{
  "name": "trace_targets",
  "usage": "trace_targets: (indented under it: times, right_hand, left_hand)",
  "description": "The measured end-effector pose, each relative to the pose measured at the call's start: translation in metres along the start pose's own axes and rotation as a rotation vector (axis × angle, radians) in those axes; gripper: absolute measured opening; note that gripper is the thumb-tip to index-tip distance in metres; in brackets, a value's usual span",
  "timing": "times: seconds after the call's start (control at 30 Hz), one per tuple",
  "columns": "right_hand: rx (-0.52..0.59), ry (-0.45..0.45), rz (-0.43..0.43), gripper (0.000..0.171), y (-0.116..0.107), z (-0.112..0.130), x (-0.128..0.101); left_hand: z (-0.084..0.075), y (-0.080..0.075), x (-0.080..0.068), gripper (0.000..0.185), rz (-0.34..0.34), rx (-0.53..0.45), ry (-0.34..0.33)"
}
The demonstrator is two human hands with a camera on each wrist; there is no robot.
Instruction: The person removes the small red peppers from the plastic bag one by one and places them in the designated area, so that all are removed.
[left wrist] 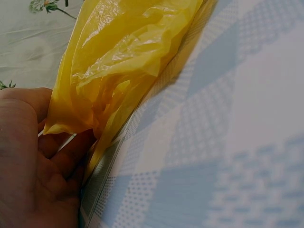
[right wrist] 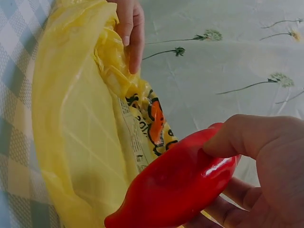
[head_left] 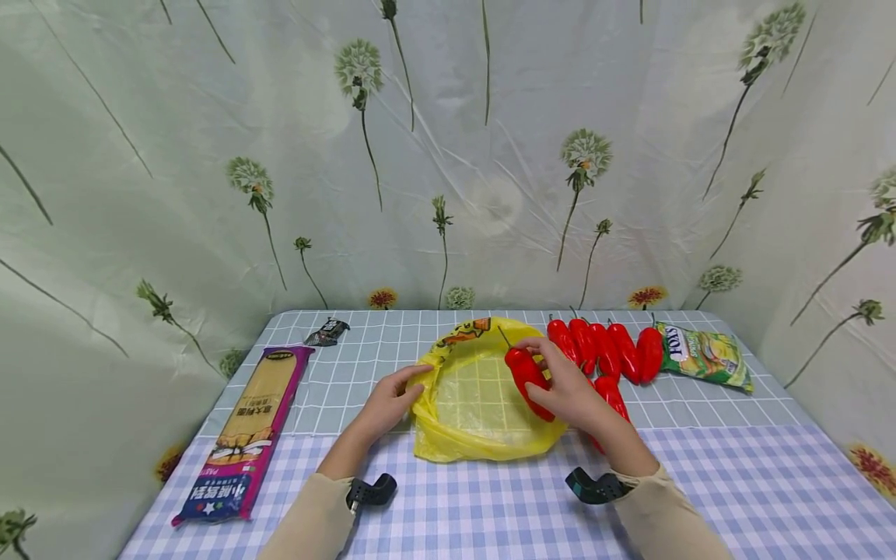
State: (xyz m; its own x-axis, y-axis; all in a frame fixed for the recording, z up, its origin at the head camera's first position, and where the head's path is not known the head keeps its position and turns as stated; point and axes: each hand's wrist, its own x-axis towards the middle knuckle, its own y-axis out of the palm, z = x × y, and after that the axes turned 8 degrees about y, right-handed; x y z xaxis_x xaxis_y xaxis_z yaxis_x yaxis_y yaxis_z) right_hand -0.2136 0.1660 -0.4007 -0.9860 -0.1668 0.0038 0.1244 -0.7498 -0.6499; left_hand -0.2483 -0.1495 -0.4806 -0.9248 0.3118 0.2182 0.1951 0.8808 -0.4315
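The left hand [head_left: 389, 402] pinches the yellow plastic bag [head_left: 483, 393] rim, keeping its mouth wide open. The right hand [head_left: 570, 386] grips a red pepper [head_left: 526, 378] right over that opening.

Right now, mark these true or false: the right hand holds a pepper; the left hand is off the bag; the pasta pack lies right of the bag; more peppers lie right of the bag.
1. The right hand holds a pepper: true.
2. The left hand is off the bag: false, it grips the bag's rim.
3. The pasta pack lies right of the bag: false, left.
4. More peppers lie right of the bag: true.
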Motion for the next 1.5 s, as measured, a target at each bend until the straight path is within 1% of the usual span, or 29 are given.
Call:
trace_targets:
  times: [0.3, 0.5, 0.7, 0.93, 1.17, 1.4, 1.5]
  right_hand:
    - [-0.005, -0.020, -0.042, 0.073, -0.013, -0.003, -0.004]
    - [-0.037, -0.049, -0.064, 0.071, -0.020, -0.006, -0.005]
    - [-0.032, -0.069, -0.070, 0.068, -0.028, -0.009, -0.005]
    - [-0.011, -0.057, -0.070, 0.070, -0.036, -0.013, -0.006]
    - [-0.022, -0.075, -0.090, 0.062, -0.043, -0.016, -0.006]
    - [-0.015, -0.047, -0.098, 0.060, -0.052, -0.018, -0.008]
    - [-0.033, -0.043, -0.110, 0.061, -0.055, -0.018, -0.008]
  left_hand:
    - [0.000, 0.001, -0.001, 0.037, -0.001, 0.005, 0.005]
    - [0.000, 0.000, -0.001, 0.036, -0.005, -0.003, -0.021]
    - [0.000, 0.000, -0.001, 0.037, 0.001, -0.005, 0.012]
    - [0.002, 0.000, 0.000, 0.037, 0.007, 0.005, 0.014]
    - [0.002, 0.000, -0.001, 0.036, 0.000, -0.011, 0.015]
    - [0.002, 0.001, -0.001, 0.036, -0.014, -0.014, 0.006]
    - [0.001, 0.001, -0.001, 0.036, -0.019, -0.019, -0.002]
